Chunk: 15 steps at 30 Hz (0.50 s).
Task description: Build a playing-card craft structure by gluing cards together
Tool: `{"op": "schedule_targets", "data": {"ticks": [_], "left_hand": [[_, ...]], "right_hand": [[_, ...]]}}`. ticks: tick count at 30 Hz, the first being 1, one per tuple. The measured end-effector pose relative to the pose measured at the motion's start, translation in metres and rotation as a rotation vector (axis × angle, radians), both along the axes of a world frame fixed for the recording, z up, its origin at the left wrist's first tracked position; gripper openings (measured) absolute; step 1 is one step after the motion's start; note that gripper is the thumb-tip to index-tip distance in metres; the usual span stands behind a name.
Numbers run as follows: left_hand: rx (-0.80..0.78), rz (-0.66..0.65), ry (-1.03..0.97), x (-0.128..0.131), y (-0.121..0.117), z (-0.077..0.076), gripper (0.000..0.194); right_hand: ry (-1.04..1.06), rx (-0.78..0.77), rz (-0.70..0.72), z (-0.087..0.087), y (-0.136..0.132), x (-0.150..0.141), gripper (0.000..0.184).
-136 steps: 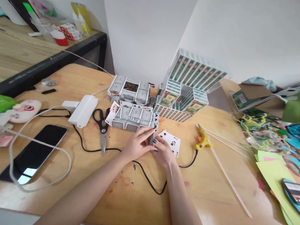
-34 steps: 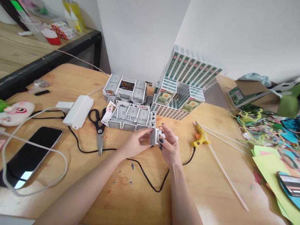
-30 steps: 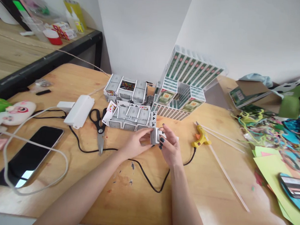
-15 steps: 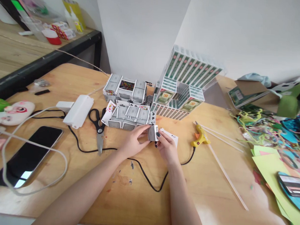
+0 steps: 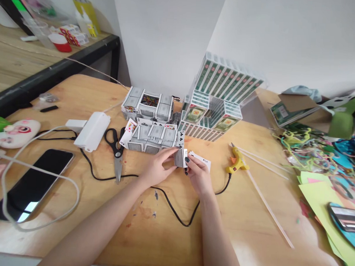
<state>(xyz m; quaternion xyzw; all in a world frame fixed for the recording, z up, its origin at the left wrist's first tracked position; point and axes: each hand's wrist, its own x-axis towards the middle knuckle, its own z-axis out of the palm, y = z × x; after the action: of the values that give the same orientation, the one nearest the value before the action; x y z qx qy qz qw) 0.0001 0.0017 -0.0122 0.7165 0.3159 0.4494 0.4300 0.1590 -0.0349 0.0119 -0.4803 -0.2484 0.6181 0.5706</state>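
As the left hand (image 5: 157,169) is bracing the folded card piece (image 5: 179,158) between parted thumb and fingers, the right hand (image 5: 198,173) is tightly pinching its opposite edge, presumably squaring it, near the card model (image 5: 155,138) on the bench (image 5: 168,241).

Compared with a second ago, the right hand (image 5: 199,175) has lowered its raised, spread fingers and closes them at the right edge of the folded card (image 5: 179,158), leaving the loose face-up cards (image 5: 205,161) beyond more exposed.
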Motion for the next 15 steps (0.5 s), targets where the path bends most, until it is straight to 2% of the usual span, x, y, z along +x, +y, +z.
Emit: {"op": "schedule_targets", "data": {"ticks": [10, 15], "left_hand": [[0.029, -0.009, 0.007, -0.0013, 0.0002, 0.0016, 0.052], [0.088, 0.032, 0.06, -0.0019, 0.0004, -0.0008, 0.053]], "right_hand": [[0.014, -0.027, 0.001, -0.0022, 0.0007, 0.0025, 0.026], [-0.059, 0.009, 0.017, -0.001, 0.0002, -0.0002, 0.026]]}}
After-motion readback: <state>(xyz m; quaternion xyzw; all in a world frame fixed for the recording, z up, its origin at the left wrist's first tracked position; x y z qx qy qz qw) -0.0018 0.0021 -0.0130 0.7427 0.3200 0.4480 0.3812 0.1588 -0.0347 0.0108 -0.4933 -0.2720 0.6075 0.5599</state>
